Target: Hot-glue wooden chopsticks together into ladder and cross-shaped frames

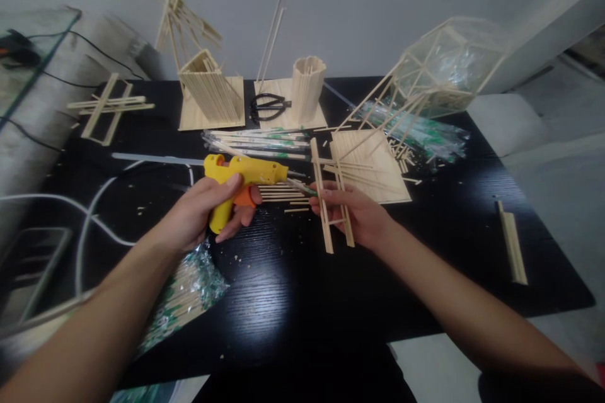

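Note:
My left hand (208,206) grips a yellow glue gun (248,170) with an orange trigger, its nozzle pointing right. A long clear glue stick (155,158) sticks out of its back end. In my right hand (357,211) is a small stick frame (326,214), two long wooden strips joined by thin crosspieces, held tilted above the table. The nozzle is a short way left of this frame. Loose thin sticks (283,193) lie on the table between my hands. Part of my right fingers is hidden behind the strips.
Two stick towers, a slanted one (210,91) and a rounded one (308,88), stand on wooden bases at the back. Black-handled scissors (269,107) lie between them. A large stick lattice (439,72) leans at right. Bagged sticks (189,289) lie near my left forearm, beside a white cable (85,233).

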{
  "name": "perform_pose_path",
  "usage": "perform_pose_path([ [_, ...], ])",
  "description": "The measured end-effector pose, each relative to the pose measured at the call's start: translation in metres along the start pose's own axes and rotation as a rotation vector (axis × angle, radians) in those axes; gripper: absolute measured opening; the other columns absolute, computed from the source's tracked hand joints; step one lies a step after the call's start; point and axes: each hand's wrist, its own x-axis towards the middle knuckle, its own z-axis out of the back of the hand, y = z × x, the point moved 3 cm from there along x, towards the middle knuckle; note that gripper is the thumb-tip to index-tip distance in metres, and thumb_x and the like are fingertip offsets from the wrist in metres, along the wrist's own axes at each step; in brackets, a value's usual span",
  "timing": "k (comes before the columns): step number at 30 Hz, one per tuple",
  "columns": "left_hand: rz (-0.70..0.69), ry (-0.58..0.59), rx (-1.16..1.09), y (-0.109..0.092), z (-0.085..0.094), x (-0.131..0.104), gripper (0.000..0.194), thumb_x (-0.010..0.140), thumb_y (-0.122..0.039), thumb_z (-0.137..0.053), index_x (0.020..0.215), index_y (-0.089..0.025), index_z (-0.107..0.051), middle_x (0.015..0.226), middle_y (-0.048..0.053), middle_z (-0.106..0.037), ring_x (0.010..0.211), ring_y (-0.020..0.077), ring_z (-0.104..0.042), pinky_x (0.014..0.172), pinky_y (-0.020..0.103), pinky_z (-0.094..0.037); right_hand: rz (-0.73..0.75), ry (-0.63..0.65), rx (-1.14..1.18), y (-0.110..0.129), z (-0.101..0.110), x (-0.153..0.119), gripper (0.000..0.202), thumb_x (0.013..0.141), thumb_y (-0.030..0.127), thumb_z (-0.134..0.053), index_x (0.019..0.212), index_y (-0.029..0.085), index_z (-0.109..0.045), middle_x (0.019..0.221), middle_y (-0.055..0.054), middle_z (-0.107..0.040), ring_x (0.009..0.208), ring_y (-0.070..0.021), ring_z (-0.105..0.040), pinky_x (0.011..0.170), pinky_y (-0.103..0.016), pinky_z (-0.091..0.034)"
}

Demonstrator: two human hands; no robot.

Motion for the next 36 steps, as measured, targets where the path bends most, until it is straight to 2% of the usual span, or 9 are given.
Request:
perform_pose_path([
  [5, 0.006, -0.006, 0.022, 0.004, 0.001, 0.002, 0.044, 0.096, -0.059, -0.067, 0.092, -0.017, -0.078, 0.067, 0.002, -0.069, 0.038, 0.0074, -0.050, 0.034, 0.021, -0.035, 0.025, -0.029, 0.052, 0.001, 0.001, 0.001, 0.020, 0.079, 0.020, -0.089, 0.098, 0.016, -0.082, 0.101, -0.004, -0.084, 0.096, -0.0114, -0.080, 0.093, -0.013, -0.062],
  [10, 0.047, 0.048, -0.022, 0.006, 0.005, 0.002, 0.054, 0.092, -0.068, -0.068, 0.086, -0.015, -0.078, 0.064, 0.004, -0.066, 0.033, 0.0067, -0.044, 0.027, 0.020, -0.032, 0.036, -0.122, 0.088, 0.002, -0.001, -0.001, 0.012, 0.080, 0.016, -0.086, 0.091, 0.016, -0.081, 0.096, -0.004, -0.084, 0.085, -0.0104, -0.080, 0.082, -0.011, -0.064],
  [13, -0.005, 0.093, -0.099, 0.001, 0.001, 0.002, 0.056, 0.089, -0.071, -0.069, 0.083, -0.016, -0.078, 0.058, 0.002, -0.062, 0.030, 0.0062, -0.038, 0.025, 0.020, -0.028, 0.037, -0.171, 0.088, 0.003, -0.002, -0.002, 0.009, 0.079, 0.013, -0.084, 0.088, 0.016, -0.081, 0.094, -0.004, -0.084, 0.084, -0.0110, -0.080, 0.082, -0.012, -0.065],
  [17, -0.174, -0.070, -0.082, -0.007, -0.002, 0.004, 0.048, 0.090, -0.065, -0.071, 0.084, -0.018, -0.077, 0.051, 0.000, -0.056, 0.031, 0.0088, -0.041, 0.027, 0.022, -0.028, 0.069, -0.173, -0.028, 0.003, -0.003, -0.003, 0.011, 0.079, 0.017, -0.089, 0.086, 0.016, -0.081, 0.097, -0.006, -0.084, 0.088, -0.0151, -0.081, 0.086, -0.019, -0.067],
  [20, -0.278, -0.205, -0.030, -0.007, 0.000, 0.005, 0.041, 0.092, -0.060, -0.071, 0.088, -0.019, -0.077, 0.051, -0.001, -0.055, 0.033, 0.0094, -0.044, 0.032, 0.022, -0.031, 0.075, -0.198, -0.130, 0.001, -0.004, -0.006, 0.021, 0.076, 0.024, -0.095, 0.091, 0.018, -0.082, 0.101, -0.007, -0.083, 0.086, -0.0198, -0.082, 0.077, -0.027, -0.071],
  [26, -0.356, -0.300, 0.130, -0.001, 0.003, 0.003, 0.038, 0.096, -0.057, -0.070, 0.091, -0.020, -0.076, 0.057, 0.000, -0.057, 0.041, 0.0100, -0.049, 0.036, 0.024, -0.034, 0.238, -0.216, -0.184, 0.011, -0.013, -0.017, 0.024, 0.072, 0.029, -0.098, 0.090, 0.021, -0.084, 0.145, -0.004, -0.070, 0.087, -0.0187, -0.082, 0.073, -0.030, -0.072],
  [28, -0.372, -0.316, 0.180, 0.001, 0.002, 0.003, 0.037, 0.096, -0.057, -0.071, 0.091, -0.021, -0.076, 0.058, 0.000, -0.057, 0.042, 0.0102, -0.050, 0.037, 0.024, -0.035, 0.262, -0.170, -0.167, 0.014, -0.016, -0.020, 0.024, 0.072, 0.029, -0.099, 0.090, 0.023, -0.084, 0.135, -0.002, -0.074, 0.086, -0.0172, -0.081, 0.074, -0.030, -0.071],
  [32, -0.392, -0.286, 0.239, 0.005, 0.000, 0.002, 0.037, 0.097, -0.059, -0.068, 0.093, -0.022, -0.076, 0.060, 0.000, -0.058, 0.044, 0.0110, -0.051, 0.038, 0.025, -0.036, 0.168, -0.024, -0.117, 0.009, -0.020, -0.020, 0.024, 0.072, 0.030, -0.099, 0.091, 0.024, -0.085, 0.086, 0.001, -0.080, 0.082, -0.0152, -0.079, 0.078, -0.030, -0.070],
  [36, -0.415, -0.219, 0.285, 0.007, 0.000, 0.000, 0.042, 0.099, -0.060, -0.065, 0.093, -0.020, -0.075, 0.066, 0.003, -0.062, 0.048, 0.0126, -0.054, 0.040, 0.026, -0.039, 0.084, 0.008, -0.112, -0.002, -0.020, -0.017, 0.025, 0.072, 0.032, -0.099, 0.090, 0.022, -0.084, 0.078, 0.002, -0.079, 0.076, -0.0123, -0.077, 0.079, -0.029, -0.069],
])
